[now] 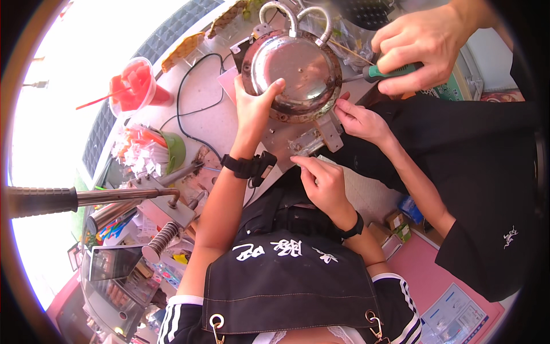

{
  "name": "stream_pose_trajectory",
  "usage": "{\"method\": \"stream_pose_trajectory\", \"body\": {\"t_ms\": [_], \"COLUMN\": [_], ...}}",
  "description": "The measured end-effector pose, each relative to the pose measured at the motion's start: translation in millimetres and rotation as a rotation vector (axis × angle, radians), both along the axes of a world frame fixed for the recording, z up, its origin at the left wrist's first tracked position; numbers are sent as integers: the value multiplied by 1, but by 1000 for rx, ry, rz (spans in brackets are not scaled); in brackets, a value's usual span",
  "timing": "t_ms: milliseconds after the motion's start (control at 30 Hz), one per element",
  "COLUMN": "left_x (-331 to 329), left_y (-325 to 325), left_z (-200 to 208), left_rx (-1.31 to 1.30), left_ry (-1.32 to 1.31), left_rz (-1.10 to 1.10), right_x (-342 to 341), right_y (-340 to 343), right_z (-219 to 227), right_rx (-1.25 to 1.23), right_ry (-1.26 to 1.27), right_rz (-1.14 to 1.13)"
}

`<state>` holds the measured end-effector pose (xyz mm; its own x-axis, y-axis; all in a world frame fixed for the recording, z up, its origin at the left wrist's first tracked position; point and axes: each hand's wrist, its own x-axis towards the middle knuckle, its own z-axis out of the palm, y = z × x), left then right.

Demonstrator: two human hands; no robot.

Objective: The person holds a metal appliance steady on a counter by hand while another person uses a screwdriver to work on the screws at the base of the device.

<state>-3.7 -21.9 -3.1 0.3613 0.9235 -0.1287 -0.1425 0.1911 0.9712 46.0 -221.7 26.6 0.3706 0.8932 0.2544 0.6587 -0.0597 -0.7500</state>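
A shiny round metal housing (301, 71) with a stained, rusty rim stands tilted at the top centre. Looped metal tubes (293, 20) rise from its far edge. My left hand (256, 100) grips its left side, thumb on the face and the other fingers hidden behind it. Below the housing, my right hand (325, 182) hovers with its index finger stretched out and nothing visible in it. Its fingertip is close to a metal bracket (309, 142). A co-worker's hand (424, 49) holds a green and black screwdriver (389, 71) against the housing's right rim; their other hand (364, 120) touches the lower right rim.
At the left stand a cup of red fruit pieces (137, 89) with a red stick and a green cup (175, 150) packed with white and orange sticks. A black cable (182, 109) curves across the white table. A dark-handled metal lever (86, 199) juts in at lower left.
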Motion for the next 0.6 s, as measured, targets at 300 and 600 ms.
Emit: {"method": "stream_pose_trajectory", "body": {"t_ms": [300,600], "left_x": [0,0], "left_y": [-3,-2], "left_z": [9,6], "left_rx": [-51,-37], "left_ry": [-34,-16], "left_rz": [-21,-10], "right_x": [20,29], "right_y": [-1,-15], "right_z": [4,-14], "right_rx": [37,106], "right_ry": [-16,-113], "right_rz": [-121,-113]}}
